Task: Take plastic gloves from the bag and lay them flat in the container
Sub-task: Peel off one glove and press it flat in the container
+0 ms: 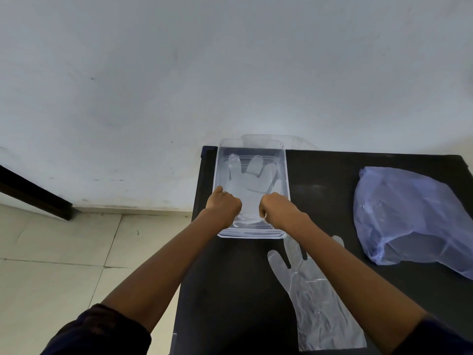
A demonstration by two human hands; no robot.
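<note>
A clear plastic glove [252,190] lies inside the transparent container [287,175], its fingers spread toward the far wall and its cuff toward the near wall. The container sits at the far left corner of the black table [230,290]. Both hands are down in the near end of it: the left hand [225,207] and the right hand [277,207] have their fingers curled under, apparently pinching the cuff at its two sides, though the fingertips themselves are hidden.

The step in hand looks to be flattening this glove. To do it well, the person should draw the cuff evenly toward the near wall with both hands, keep the film taut so no fold traps beneath, then let go without dragging it.

A second glove [317,298] lies flat on the table near its front edge, partly under the right forearm. The bluish bag [409,216] rests by the right edge, well apart.
</note>
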